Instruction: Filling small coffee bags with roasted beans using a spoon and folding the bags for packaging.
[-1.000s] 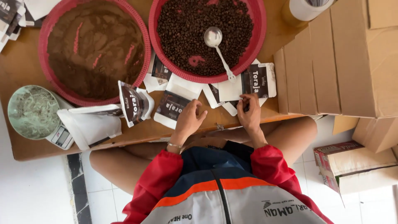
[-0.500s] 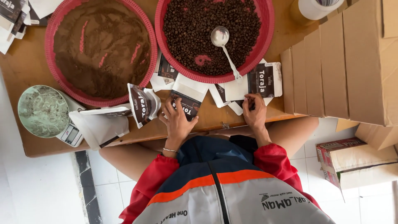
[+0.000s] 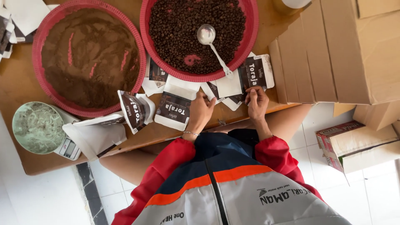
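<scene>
Left hand (image 3: 201, 110) shifted off the lying pouch (image 3: 173, 109) toward the pouch pile (image 3: 228, 89) — fingers curled, grip unclear; right hand (image 3: 257, 102) pinched there too — sorting underway.

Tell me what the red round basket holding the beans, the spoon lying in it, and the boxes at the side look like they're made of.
Red round basket: likely moulded plastic, judging by its perforated, evenly coloured rim. Silver spoon: shiny, reflective bowl suggests polished metal, though chromed plastic is possible. Plain brown boxes: matte corrugated cardboard, with folded flaps and cut edges showing.

Bright, even daylight, soft shadows, sharp focus, slight wide-angle stretch at edges.
</scene>
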